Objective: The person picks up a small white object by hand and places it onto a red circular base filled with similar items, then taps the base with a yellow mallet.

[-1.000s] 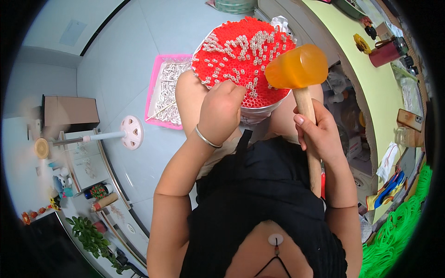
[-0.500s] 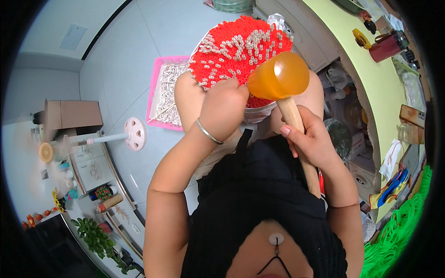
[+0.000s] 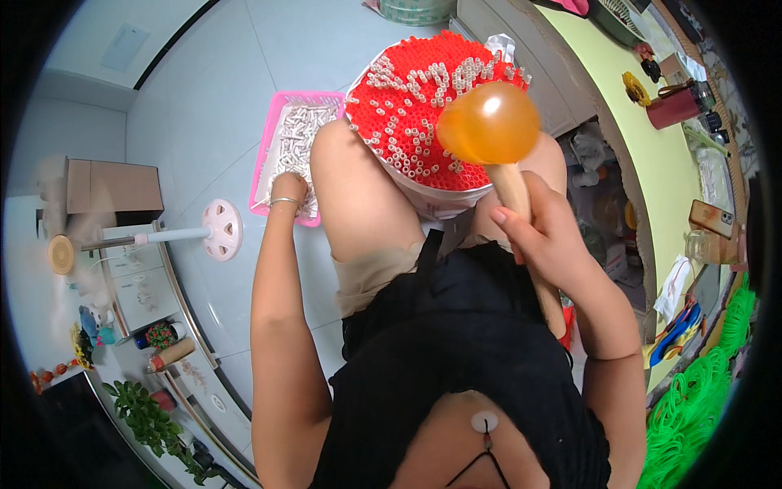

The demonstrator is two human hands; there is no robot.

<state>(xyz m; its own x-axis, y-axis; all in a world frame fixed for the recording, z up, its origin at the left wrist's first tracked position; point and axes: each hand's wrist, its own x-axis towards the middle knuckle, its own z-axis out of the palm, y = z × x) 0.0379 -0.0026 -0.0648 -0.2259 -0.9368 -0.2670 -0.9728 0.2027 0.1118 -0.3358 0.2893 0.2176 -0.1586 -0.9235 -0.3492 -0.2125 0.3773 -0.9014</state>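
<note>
My right hand (image 3: 546,224) is closed round the wooden handle of a mallet (image 3: 489,126) with a translucent amber head. The head is raised in front of a white bucket (image 3: 448,200) between my knees and hides part of its top. Bright red tubes (image 3: 391,61) fill the bucket, tightly packed and upright. Short white cylinders (image 3: 419,134) stick up from many of the tubes. Away to the left, my left hand (image 3: 291,191) reaches down into a pink plastic basket (image 3: 259,163) among loose white cylinders (image 3: 303,122). Its fingers are mostly hidden there.
A yellow-green counter (image 3: 627,155) runs along the right, holding a phone (image 3: 712,218), a jar and a dark red bottle (image 3: 674,110). Bright green cord (image 3: 692,399) lies at lower right. A pink-and-white stand (image 3: 221,231) and a cardboard box (image 3: 112,186) are at left.
My left hand has left the bucket's tubes and moved left and down into the pink basket. The mallet stays in my right hand above the bucket, its head slightly higher.
</note>
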